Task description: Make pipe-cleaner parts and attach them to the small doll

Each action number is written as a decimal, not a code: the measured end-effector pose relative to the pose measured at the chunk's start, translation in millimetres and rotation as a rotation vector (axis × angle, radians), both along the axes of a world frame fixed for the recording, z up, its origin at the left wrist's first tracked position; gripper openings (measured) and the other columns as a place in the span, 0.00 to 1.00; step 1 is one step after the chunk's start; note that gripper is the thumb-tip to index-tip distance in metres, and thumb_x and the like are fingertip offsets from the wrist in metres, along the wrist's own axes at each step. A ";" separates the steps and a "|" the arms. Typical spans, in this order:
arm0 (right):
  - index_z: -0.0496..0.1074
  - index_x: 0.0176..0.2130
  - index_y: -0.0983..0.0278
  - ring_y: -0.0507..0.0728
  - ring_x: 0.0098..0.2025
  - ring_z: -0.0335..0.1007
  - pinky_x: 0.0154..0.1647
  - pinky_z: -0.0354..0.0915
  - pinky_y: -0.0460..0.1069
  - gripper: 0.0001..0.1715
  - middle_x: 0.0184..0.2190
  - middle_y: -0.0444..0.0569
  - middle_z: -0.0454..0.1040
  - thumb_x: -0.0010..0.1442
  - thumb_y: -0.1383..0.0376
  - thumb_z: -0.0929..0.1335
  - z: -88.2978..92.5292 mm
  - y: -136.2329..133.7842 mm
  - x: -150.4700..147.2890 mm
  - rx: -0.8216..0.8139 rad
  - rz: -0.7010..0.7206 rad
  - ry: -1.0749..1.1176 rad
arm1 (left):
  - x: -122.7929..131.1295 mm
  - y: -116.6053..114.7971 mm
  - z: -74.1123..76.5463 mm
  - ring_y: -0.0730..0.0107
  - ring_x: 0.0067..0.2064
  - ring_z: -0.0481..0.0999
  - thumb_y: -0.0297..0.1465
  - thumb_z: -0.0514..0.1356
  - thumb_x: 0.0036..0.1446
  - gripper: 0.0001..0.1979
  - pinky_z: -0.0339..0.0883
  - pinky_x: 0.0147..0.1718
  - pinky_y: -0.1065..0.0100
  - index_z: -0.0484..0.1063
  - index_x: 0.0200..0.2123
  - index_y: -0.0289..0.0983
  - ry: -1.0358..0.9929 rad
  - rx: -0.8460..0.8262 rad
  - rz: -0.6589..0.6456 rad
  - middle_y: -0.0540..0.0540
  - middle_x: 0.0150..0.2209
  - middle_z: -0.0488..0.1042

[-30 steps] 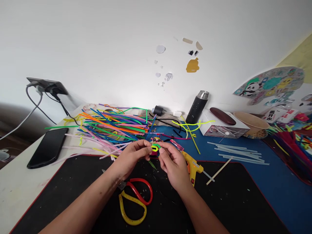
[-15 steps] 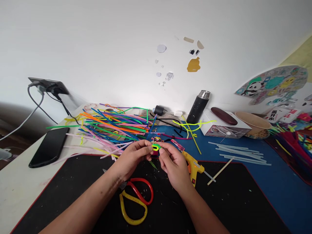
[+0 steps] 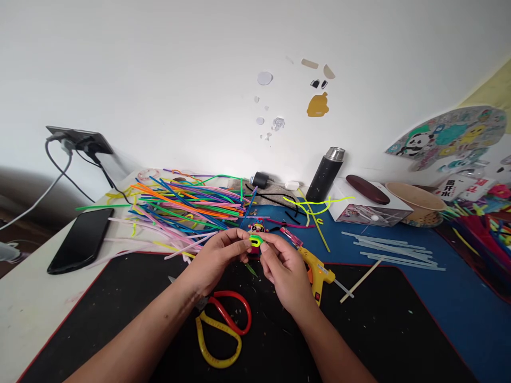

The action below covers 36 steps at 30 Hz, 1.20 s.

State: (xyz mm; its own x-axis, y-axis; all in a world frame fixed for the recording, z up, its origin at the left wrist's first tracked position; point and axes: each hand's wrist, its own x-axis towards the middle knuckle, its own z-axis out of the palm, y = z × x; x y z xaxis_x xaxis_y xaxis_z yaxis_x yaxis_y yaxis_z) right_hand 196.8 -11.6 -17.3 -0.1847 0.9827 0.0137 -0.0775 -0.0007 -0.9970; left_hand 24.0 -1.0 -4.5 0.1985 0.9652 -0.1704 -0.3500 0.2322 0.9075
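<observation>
I'm remotely pinching a green-and-yellow loop (image 3: 257, 239) by its left end with the left hand (image 3: 221, 252), its right end with the right hand (image 3: 285, 266). Its long axis is running left to right, far of the scissors (image 3: 220, 324), neither hand sitting nearer.

Black mat (image 3: 399, 335): open room is running along the right edge to the near-right corner. Scissors (image 3: 217, 322) are blocking the near-middle approach between the forearms. Hot-glue gun (image 3: 319, 274) is crowding the right hand (image 3: 285, 266) at the far edge; beyond its left half, piled pipe cleaners (image 3: 191, 205) are obstructing.
</observation>
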 end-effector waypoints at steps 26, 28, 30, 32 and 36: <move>0.75 0.50 0.64 0.49 0.21 0.53 0.19 0.49 0.45 0.28 0.22 0.37 0.62 0.64 0.45 0.74 6.2 -0.6 -1.6 -0.074 0.018 0.075 | -2.8 -0.7 0.8 0.69 0.32 0.70 0.39 0.74 0.52 0.14 0.63 0.36 0.67 0.77 0.33 0.36 0.068 0.040 0.028 0.49 0.30 0.72; 0.75 0.48 0.64 0.48 0.21 0.52 0.19 0.49 0.45 0.27 0.22 0.37 0.62 0.64 0.45 0.74 6.0 -0.3 -1.4 -0.078 0.023 0.091 | -2.7 -1.0 1.2 0.69 0.32 0.70 0.40 0.74 0.52 0.14 0.63 0.36 0.68 0.77 0.33 0.36 0.074 0.044 0.023 0.49 0.29 0.72; 0.75 0.46 0.63 0.48 0.21 0.52 0.20 0.49 0.45 0.25 0.21 0.37 0.61 0.64 0.45 0.74 5.4 0.0 -1.2 -0.079 0.025 0.099 | -2.4 -1.3 1.5 0.69 0.32 0.69 0.40 0.74 0.52 0.15 0.63 0.35 0.67 0.77 0.32 0.36 0.083 0.048 0.025 0.49 0.29 0.72; 0.75 0.46 0.63 0.48 0.21 0.52 0.20 0.49 0.45 0.24 0.21 0.36 0.61 0.65 0.46 0.73 4.6 0.3 -0.9 -0.081 0.030 0.097 | -1.9 -1.5 1.1 0.68 0.32 0.69 0.40 0.74 0.52 0.15 0.63 0.35 0.67 0.77 0.33 0.37 0.099 0.059 0.025 0.49 0.29 0.72; 0.75 0.44 0.62 0.49 0.22 0.52 0.20 0.49 0.45 0.23 0.22 0.37 0.61 0.66 0.46 0.73 2.8 0.4 -0.2 -0.087 0.040 0.086 | -0.8 -1.9 -0.9 0.68 0.33 0.69 0.40 0.73 0.54 0.14 0.64 0.37 0.67 0.78 0.33 0.37 0.140 0.096 0.003 0.49 0.31 0.72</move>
State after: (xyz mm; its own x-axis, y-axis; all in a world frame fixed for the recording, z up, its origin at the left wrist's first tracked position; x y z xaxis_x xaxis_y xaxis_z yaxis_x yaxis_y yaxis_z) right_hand 196.6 -11.2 -14.5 -0.2254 0.9728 -0.0536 -0.1605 -0.0913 -0.9828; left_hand 23.3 -2.9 -5.4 0.1760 0.9789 -0.1036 -0.2192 0.1416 0.9654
